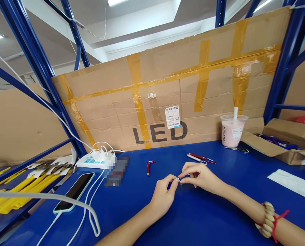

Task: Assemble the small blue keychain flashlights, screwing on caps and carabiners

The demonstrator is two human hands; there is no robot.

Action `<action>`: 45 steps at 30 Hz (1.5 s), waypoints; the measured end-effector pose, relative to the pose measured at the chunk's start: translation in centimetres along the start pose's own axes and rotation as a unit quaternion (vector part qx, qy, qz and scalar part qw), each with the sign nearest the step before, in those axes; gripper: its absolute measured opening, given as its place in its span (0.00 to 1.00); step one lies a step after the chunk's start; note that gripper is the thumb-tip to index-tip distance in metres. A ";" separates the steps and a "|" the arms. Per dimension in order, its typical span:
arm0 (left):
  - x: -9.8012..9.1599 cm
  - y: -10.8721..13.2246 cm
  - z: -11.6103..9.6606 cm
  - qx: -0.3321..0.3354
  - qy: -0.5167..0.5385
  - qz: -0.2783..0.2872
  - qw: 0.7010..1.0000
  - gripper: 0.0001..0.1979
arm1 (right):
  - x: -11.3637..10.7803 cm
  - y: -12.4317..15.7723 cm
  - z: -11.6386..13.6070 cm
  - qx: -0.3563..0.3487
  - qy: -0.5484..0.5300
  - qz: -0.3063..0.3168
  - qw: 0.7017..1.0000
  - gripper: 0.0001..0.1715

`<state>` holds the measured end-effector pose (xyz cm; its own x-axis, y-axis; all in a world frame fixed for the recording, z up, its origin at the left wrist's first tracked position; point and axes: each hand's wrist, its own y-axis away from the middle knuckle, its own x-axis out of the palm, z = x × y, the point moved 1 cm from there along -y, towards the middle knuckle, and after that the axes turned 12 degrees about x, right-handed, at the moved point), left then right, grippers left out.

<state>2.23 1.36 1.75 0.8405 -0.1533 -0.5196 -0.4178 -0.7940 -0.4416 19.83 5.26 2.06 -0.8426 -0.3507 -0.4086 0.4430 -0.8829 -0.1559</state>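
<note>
My left hand [165, 193] is closed in a pinch, thumb against forefinger, on a small shiny metal piece [179, 179]. From the other side my right hand [199, 176] pinches the same piece, so the two sets of fingertips almost meet. Its exact kind is too small and too covered to make out. Beyond the left hand lies a short red metal tube [148, 168] with a silver clip bent off its top. Just past the right hand rest a silver pen-like tube [196, 158] with a ring and a red one [206, 159] with a clip.
A phone [74, 193] on a white cable and a power strip [95, 159] occupy the left. A drink cup [230, 133] stands at the back right by an open carton [290, 136]. White paper [293, 184] lies on the right. Cardboard [111, 112] walls the back.
</note>
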 end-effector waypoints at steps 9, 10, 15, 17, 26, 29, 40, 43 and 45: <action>-0.3 0.2 -0.1 0.017 -0.019 0.002 1.000 0.15 | 0.7 -0.3 -0.5 0.010 -0.020 -0.012 1.000 0.25; -0.3 0.1 0.0 0.018 -0.018 0.001 1.000 0.15 | 0.7 -0.3 -0.4 0.010 -0.018 -0.014 1.000 0.24; -0.3 0.0 0.3 0.019 -0.014 -0.006 1.000 0.14 | 0.7 0.0 -0.1 0.009 -0.001 -0.012 1.000 0.25; -0.3 0.0 0.2 0.018 -0.014 -0.007 1.000 0.13 | 0.7 0.2 0.0 0.012 0.006 -0.011 1.000 0.25; -0.3 0.1 0.5 0.010 -0.003 0.002 1.000 0.15 | 0.9 0.5 0.3 0.024 0.029 0.008 0.999 0.28; -0.4 0.0 0.5 0.017 -0.005 0.003 1.000 0.15 | 0.7 0.5 0.2 0.038 0.040 -0.002 0.998 0.28; -0.3 0.2 0.4 0.001 -0.039 0.011 0.999 0.14 | 0.5 0.7 0.1 0.045 0.075 -0.024 0.996 0.26; -0.6 0.2 0.5 0.003 -0.038 0.010 0.999 0.15 | 0.3 0.5 0.3 0.023 0.076 -0.031 0.996 0.27; -0.7 0.2 0.5 0.001 -0.034 0.010 0.999 0.14 | 0.2 0.4 0.4 0.011 0.077 -0.035 0.996 0.26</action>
<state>1.40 1.65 1.66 0.8068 -0.1293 -0.5766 -0.4356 -0.7895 -0.4325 19.75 4.72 2.23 -0.8139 -0.2377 -0.5302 0.3763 -0.9109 -0.1694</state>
